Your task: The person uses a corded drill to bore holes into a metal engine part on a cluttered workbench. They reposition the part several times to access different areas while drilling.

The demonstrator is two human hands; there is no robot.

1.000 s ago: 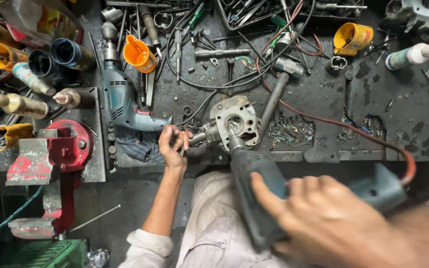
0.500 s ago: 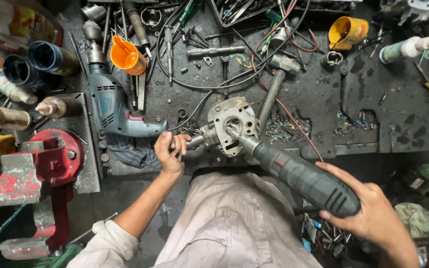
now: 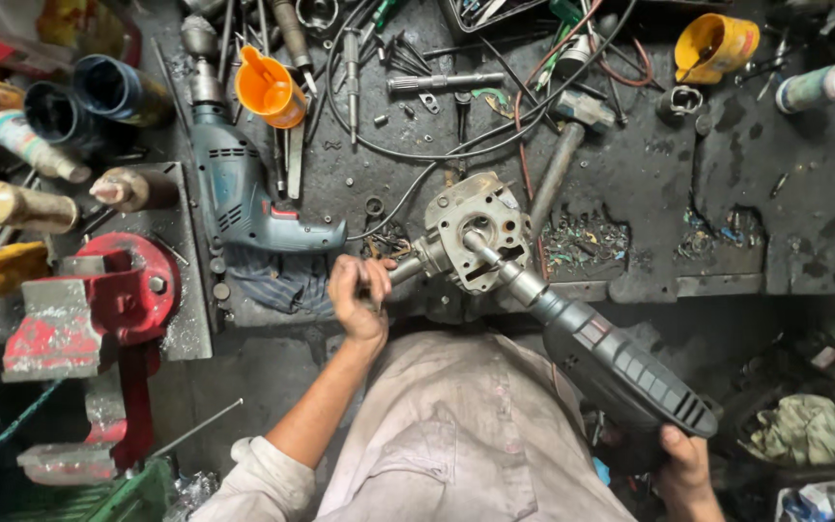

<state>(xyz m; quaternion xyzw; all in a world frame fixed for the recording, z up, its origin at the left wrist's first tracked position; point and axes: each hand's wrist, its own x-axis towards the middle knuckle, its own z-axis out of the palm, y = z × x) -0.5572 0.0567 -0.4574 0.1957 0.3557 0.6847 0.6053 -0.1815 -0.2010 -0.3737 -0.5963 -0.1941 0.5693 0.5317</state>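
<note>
**Two hands on one housing at the surface edge**

Two hands work at the front edge of a dark, cluttered surface [image 3: 804,232]. The left hand [image 3: 358,295] has its fingers closed around a short metal shaft that sticks out from the left side of a grey metal housing [image 3: 475,232]. The housing sits tilted at the edge of the surface, its round opening facing up. The right hand [image 3: 686,466], low at the right, has its fingers wrapped around the rear grip of a black power tool [image 3: 620,372]. The tool slants up to the left, and its metal nose goes into the housing's central opening.

Just left of the left hand lies a blue drill [image 3: 239,188], its handle pointing toward the housing, with a dark cloth [image 3: 277,275] beneath it. A red vise [image 3: 99,304] is fixed at the left corner. An orange funnel [image 3: 268,89] lies above the drill. A hammer [image 3: 562,155] lies just behind the housing, handle toward it. A black cable [image 3: 417,155] loops across the middle of the surface. A yellow cup [image 3: 717,43] lies on its side at the far right. Drill bits, screws and metal shavings lie scattered around.
</note>
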